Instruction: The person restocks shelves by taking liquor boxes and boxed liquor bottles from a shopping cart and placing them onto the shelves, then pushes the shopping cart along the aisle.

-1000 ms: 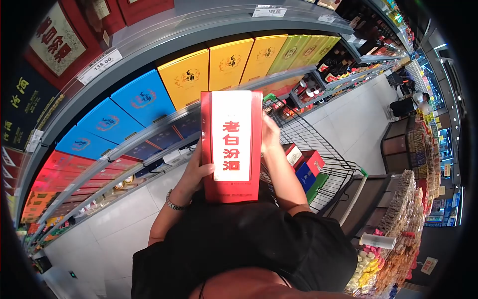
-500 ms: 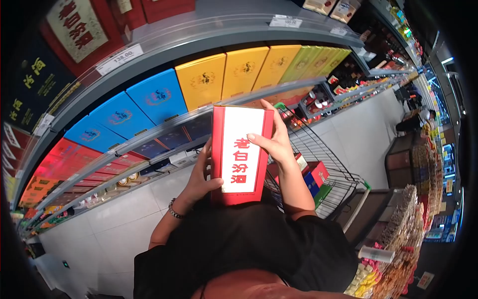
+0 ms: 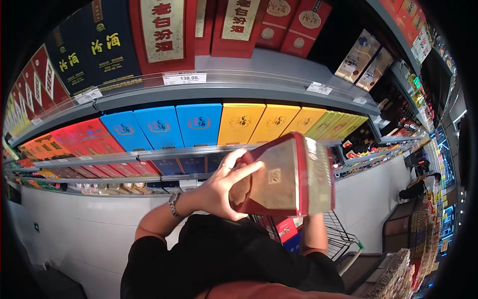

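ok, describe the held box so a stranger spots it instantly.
Find the grey shelf edge across the view. Below it stand yellow boxes; lower still, the left hand grips a red-edged box. Unlike those yellow ones, it's tilted and hand-held, brownish face showing.

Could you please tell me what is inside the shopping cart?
Inside the cart, a red box and a blue box show in part. The held box, the right arm and the black shirt cover much of the rest, so I cannot tell everything there.
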A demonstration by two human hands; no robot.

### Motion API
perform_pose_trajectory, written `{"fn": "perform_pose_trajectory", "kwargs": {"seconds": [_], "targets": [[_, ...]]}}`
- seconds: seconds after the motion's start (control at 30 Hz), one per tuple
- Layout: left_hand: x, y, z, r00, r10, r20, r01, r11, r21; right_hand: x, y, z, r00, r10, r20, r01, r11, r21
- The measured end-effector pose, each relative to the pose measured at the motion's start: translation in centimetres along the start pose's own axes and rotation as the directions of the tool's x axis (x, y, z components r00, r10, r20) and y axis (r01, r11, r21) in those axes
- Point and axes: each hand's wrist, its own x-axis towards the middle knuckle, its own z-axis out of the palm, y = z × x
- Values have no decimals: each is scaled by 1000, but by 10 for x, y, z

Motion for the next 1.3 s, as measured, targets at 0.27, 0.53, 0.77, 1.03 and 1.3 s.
{"fn": "perform_pose_trajectory", "kwargs": {"seconds": [0.27,0.53,0.77,1.03,1.3], "targets": [[133,66,-107,728,680,90,-654,649,389,168,13,-99,954,-1,-301,118,921,370],[173,73,-162,839,536,-96,-355,672,650,281,33,-109,988,-10,-157,111,752,650],[175,67,-213,928,371,-23,-107,326,939,346,27,-80,962,3,-272,82,950,302],[173,58,-271,913,340,-225,231,25,973,397,33,-80,999,-54,-4,50,898,437],[166,49,-279,876,388,-285,235,172,957,411,34,-62,964,237,117,-251,684,685]]}}
